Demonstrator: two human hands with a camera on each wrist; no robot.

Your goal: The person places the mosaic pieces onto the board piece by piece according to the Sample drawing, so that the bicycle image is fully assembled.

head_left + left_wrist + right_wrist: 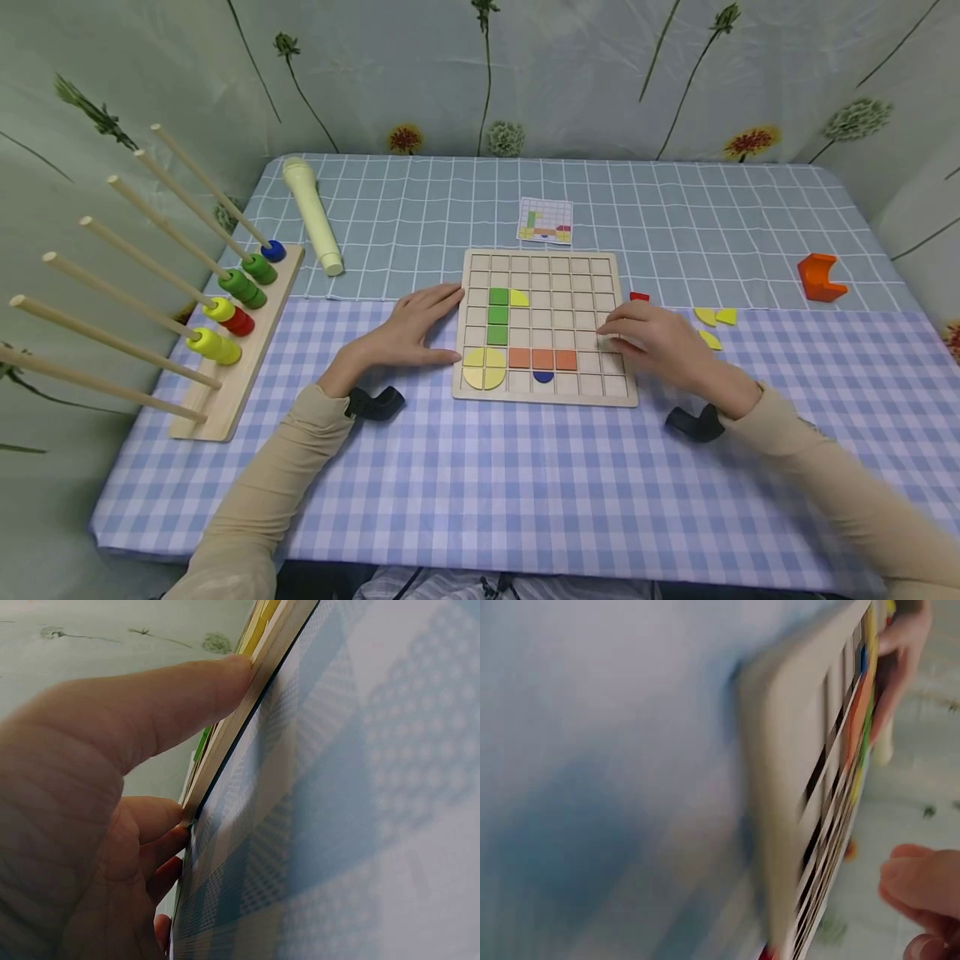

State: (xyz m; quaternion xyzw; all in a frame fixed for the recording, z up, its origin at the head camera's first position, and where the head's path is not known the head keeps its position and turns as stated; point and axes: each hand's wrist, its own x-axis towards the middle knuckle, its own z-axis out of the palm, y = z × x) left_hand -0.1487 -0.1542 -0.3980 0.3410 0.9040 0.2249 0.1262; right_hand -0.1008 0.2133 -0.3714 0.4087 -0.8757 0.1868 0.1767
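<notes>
One left hand (411, 327), fingers spread, touches grid board (541, 317); right hand (663, 337) bent over board's right side, can't tell if holding. Orange block (813, 279) near tabletop's (450, 500) right edge.

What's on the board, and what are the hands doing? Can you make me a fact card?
Board: wooden, with a grid
Squares: three green squares in a column, three orange squares in a row
Round shapes: four yellow quarters making a circle, blue half-circle below the middle orange square
Left hand: touches the board's left edge
Right hand: over the board's right side; can't tell if it holds anything
Loose, to the right: red piece, three yellow pieces
Behind the board: pattern card
</notes>
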